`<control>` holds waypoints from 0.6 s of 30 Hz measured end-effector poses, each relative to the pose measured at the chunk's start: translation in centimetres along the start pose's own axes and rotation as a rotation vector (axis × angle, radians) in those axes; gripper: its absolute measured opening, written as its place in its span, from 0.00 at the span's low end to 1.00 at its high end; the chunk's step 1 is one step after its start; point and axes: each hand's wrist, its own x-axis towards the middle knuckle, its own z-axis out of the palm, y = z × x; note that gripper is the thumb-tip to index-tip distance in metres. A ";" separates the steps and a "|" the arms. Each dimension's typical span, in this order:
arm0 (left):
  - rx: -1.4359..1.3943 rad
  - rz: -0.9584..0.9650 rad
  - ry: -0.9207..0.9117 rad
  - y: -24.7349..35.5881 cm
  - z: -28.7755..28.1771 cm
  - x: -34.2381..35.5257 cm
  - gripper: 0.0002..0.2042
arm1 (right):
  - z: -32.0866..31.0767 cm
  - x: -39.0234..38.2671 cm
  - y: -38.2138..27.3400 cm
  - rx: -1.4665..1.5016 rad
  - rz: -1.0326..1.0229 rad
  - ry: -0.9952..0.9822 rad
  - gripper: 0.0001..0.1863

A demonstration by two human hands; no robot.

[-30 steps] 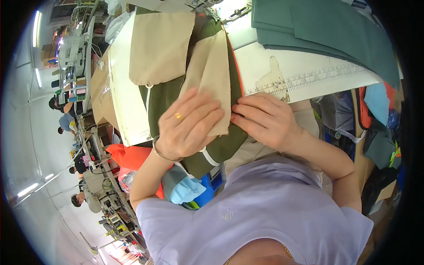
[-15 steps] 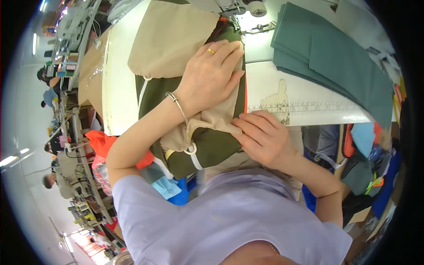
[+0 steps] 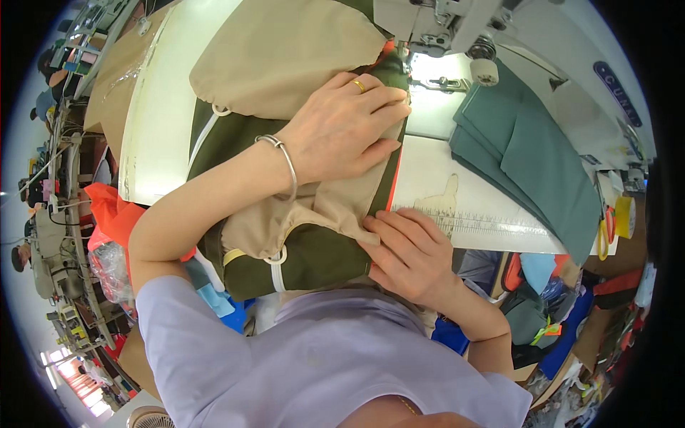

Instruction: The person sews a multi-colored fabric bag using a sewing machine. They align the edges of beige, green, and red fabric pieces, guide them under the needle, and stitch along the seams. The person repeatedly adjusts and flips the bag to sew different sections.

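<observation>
A garment piece of beige cloth (image 3: 278,60) and dark olive cloth (image 3: 314,255) lies on the sewing table, with a thin red edge (image 3: 394,175) along its right side. My left hand (image 3: 335,132) rests flat on it, fingers stretched toward the right edge, just short of the needle area of a sewing machine (image 3: 457,32). Closer to my body, my right hand (image 3: 414,257) pinches that edge of the cloth; its thumb is mostly hidden. A white ring (image 3: 276,255) with a pale strap (image 3: 277,278) shows on the near part of the garment.
Folded dark teal cloth (image 3: 528,157) lies right of the machine foot. A ruler scale (image 3: 492,222) runs along the table's near edge. At the far right are yellow-handled scissors (image 3: 604,239) and a yellow tape roll (image 3: 625,217). Orange cloth (image 3: 114,214) hangs at the left.
The view has shifted, so more of the sewing machine shows and the hands sit lower in the picture. Both hands keep about the same hold and place on the cloth.
</observation>
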 end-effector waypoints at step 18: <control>0.145 -0.004 -0.033 9.1 -5.3 -5.0 0.21 | 0.7 -1.8 -1.5 0.044 0.016 0.132 0.15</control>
